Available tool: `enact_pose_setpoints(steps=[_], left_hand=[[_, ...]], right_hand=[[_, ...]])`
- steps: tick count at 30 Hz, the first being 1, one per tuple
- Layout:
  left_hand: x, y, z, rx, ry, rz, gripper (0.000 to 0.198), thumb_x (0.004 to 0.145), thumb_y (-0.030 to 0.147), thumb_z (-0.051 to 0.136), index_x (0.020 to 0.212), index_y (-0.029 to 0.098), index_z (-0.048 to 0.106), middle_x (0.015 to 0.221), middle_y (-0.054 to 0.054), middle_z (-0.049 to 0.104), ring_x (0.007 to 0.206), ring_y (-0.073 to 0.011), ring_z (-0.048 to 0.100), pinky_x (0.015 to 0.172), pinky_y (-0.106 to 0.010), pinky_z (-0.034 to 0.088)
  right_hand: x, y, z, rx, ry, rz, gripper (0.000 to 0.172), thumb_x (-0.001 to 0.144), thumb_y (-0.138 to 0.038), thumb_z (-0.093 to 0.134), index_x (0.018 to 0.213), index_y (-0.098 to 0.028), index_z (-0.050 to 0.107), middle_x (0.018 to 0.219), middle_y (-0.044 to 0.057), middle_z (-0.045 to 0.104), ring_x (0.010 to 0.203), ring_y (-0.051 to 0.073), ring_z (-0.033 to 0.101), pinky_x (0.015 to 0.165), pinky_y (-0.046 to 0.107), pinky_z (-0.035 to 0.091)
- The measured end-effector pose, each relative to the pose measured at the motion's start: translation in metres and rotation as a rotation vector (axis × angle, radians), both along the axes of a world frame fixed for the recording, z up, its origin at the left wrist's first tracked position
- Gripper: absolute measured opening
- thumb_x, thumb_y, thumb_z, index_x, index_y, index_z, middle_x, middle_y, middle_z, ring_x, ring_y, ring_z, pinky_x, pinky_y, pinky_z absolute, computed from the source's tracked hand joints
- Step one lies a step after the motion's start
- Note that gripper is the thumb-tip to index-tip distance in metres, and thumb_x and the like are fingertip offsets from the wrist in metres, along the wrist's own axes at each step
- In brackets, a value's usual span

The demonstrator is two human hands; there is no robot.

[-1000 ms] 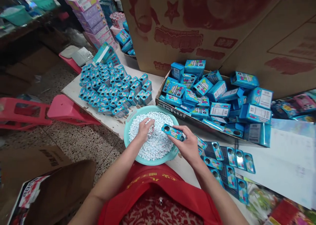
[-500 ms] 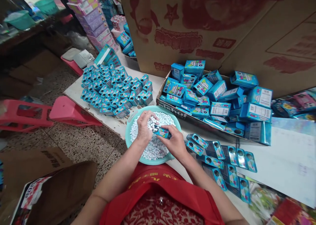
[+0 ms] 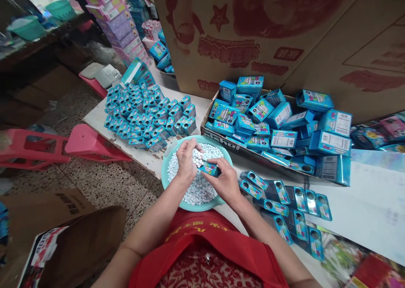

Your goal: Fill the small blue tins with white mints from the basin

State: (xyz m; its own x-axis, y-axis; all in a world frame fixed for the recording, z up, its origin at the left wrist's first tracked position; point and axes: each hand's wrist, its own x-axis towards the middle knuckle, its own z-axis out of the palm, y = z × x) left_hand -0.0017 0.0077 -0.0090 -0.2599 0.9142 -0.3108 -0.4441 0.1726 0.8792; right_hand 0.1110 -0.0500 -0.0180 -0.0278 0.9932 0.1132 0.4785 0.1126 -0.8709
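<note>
Over a turquoise basin (image 3: 165, 170) full of small white candies (image 3: 198, 191), both my hands work close together. My left hand (image 3: 186, 159) is cupped around a heap of the candies (image 3: 198, 157), its fingers curled. Between thumb and fingers, my right hand (image 3: 226, 180) holds a small blue candy box (image 3: 209, 168), tilted with one end toward the candies in my left hand. Whether candies are passing into the box is too small to tell. Several blue boxes with round holes in their ends (image 3: 281, 192) lie right of my right hand.
Many blue boxes stand packed on the table's left (image 3: 148, 119). A low carton (image 3: 221, 142) heaped with blue boxes sits behind the basin, before a large cardboard box (image 3: 253, 47). Pink stools (image 3: 91, 142) and an open carton (image 3: 79, 246) are at the left.
The blue box has tipped slightly and sits closer against my left hand's candies. My left fingers have shifted a little; the rest of the table looks the same.
</note>
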Motion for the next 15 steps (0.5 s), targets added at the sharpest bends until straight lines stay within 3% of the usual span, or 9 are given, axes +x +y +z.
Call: enact_pose_setpoints(steps=[10,15], left_hand=[[0.001,-0.003,0.010,0.050,0.017,0.025,0.030,0.071,0.040,0.068,0.064,0.018,0.050,0.057,0.004,0.049,0.048,-0.0063,0.047,0.041,-0.017,0.036],[0.002,0.001,0.003,0.069,0.017,0.026,0.032,0.072,0.041,0.068,0.063,0.018,0.048,0.052,0.006,0.046,0.042,-0.0052,0.043,0.039,-0.018,0.032]], right_hand=[[-0.003,0.000,0.004,0.030,0.040,-0.001,0.024,0.073,-0.027,0.068,0.096,-0.024,0.062,0.091,0.005,0.065,0.090,0.023,0.061,0.080,0.038,0.048],[-0.005,0.000,0.001,0.056,0.045,-0.008,0.024,0.073,-0.027,0.068,0.096,-0.024,0.062,0.093,0.005,0.066,0.092,0.024,0.061,0.083,0.039,0.048]])
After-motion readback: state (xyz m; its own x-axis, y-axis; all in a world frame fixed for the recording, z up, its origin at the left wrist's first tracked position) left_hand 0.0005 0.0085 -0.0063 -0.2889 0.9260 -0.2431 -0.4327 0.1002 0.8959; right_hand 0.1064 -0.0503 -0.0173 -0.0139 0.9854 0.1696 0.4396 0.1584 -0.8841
